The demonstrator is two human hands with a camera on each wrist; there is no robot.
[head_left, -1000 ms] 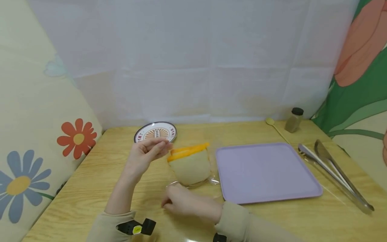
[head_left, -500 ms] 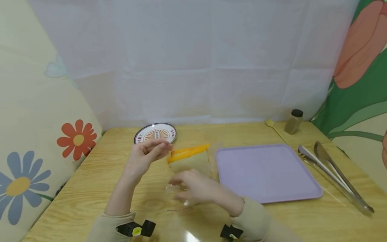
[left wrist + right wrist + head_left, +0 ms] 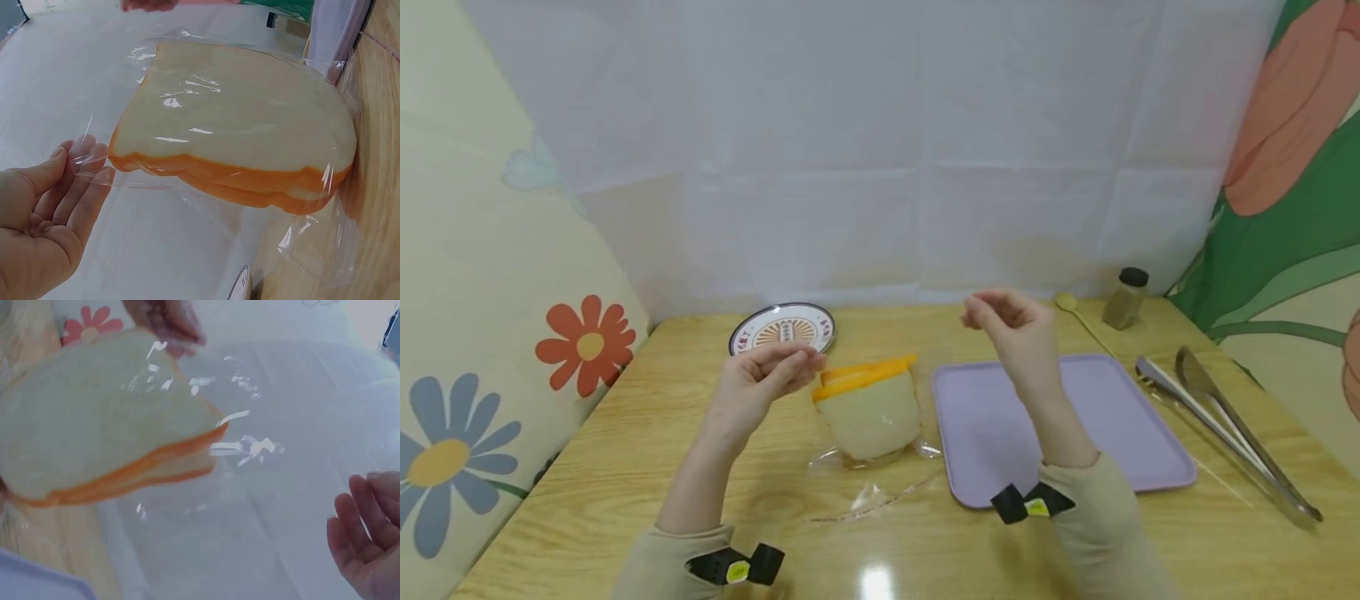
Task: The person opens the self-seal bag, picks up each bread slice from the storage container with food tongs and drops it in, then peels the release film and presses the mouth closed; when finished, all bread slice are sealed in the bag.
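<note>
My left hand [image 3: 760, 379] pinches the edge of a clear plastic bag [image 3: 312, 250] between thumb and fingers, as the left wrist view shows. Inside the bag are pale bread slices [image 3: 871, 417] with orange crusts, stood up and leaning at the middle of the table, with the crust edge uppermost in the head view. My right hand [image 3: 1018, 337] is raised over the left part of a lilac tray [image 3: 1120, 425]. Its fingers [image 3: 359, 519] are loosely bent, apart from the bread, with no object showing between them. Clear film spreads around the bread.
A patterned round plate [image 3: 748, 329] stands behind my left hand. At the right lie metal tongs [image 3: 1232, 442] and a yellow spoon [image 3: 1082, 317], near a black-lidded jar [image 3: 1125, 298]. A white sheet [image 3: 880, 167] hangs behind the table [image 3: 647, 400].
My right hand has moved from in front of the bread, near the bag's lower part, up and right to above the tray. My left hand keeps its hold in the same place.
</note>
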